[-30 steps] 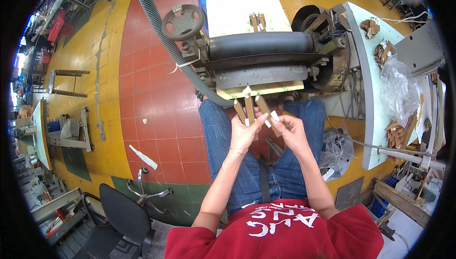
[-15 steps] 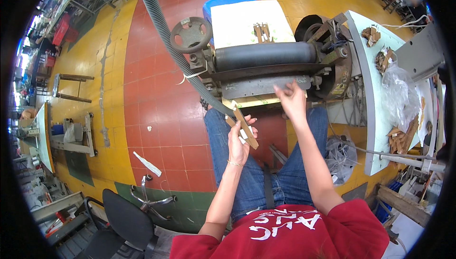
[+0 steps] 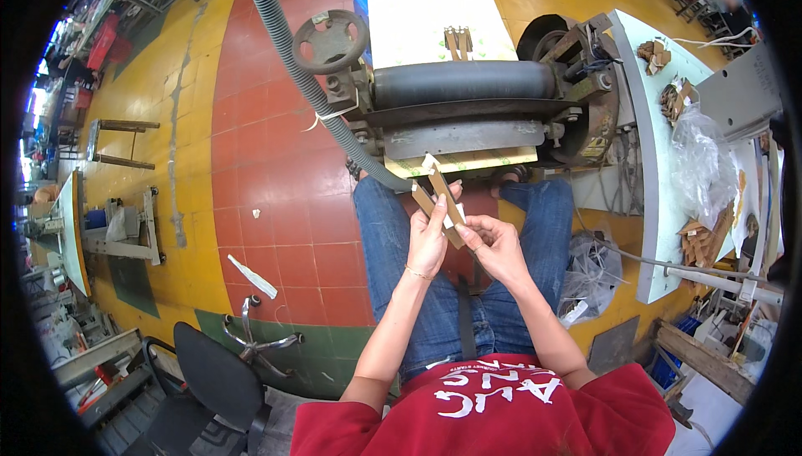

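My left hand (image 3: 427,243) is closed round a few flat brown strips (image 3: 444,191) with white patches, possibly leather or card pieces. They fan out above my fingers. My right hand (image 3: 498,249) pinches the lower end of one strip, close beside the left. Ahead of my hands stands a roller machine with a dark roller (image 3: 464,85) and a grey metal plate (image 3: 464,138) on its near side. More brown strips (image 3: 459,43) lie on the pale board (image 3: 409,21) behind the roller.
A handwheel (image 3: 331,41) and a grey ribbed hose (image 3: 288,38) flank the machine on the left. At right, a pale table (image 3: 660,230) bears brown pieces (image 3: 654,56) and a clear plastic bag (image 3: 702,163). A black chair (image 3: 219,372) stands at lower left.
My right hand has come down from the metal plate to the strips and now pinches one. My left hand, with the strips, has shifted slightly up and to the right.
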{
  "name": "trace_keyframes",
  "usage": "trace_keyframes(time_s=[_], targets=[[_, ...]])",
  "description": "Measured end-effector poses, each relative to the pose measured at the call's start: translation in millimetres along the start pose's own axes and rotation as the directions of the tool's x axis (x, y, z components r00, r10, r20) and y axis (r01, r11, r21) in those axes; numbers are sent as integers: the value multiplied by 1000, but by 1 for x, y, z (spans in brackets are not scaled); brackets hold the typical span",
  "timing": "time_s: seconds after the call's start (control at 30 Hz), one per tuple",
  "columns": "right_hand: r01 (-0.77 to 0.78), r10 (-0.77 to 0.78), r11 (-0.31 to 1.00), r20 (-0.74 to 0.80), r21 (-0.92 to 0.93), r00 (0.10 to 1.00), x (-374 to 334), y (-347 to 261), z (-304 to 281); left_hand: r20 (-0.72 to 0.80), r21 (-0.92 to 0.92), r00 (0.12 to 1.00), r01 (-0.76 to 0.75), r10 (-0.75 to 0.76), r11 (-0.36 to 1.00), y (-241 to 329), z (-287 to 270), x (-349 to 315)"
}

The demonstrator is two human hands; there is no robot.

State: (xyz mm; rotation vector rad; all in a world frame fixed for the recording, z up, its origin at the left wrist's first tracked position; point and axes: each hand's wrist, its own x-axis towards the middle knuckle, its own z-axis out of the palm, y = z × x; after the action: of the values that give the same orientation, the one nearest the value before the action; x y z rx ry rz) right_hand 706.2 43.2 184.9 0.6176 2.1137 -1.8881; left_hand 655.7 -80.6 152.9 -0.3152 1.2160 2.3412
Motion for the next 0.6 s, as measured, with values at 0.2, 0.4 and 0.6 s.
trace_keyframes(time_s=[0.2, 0.4, 0.6], targets=[[39, -37, 997, -31, 65, 999, 3, 11, -2, 33, -71, 999, 10, -8, 997, -1, 2, -7], [77, -60, 987, -122, 138, 991, 29, 25, -30, -55, -18, 998, 30, -31, 999, 3, -10, -6], [-113, 129, 989, -190, 94, 973, 85, 24, -49, -107, 3, 994, 39, -38, 999, 4, -24, -7]])
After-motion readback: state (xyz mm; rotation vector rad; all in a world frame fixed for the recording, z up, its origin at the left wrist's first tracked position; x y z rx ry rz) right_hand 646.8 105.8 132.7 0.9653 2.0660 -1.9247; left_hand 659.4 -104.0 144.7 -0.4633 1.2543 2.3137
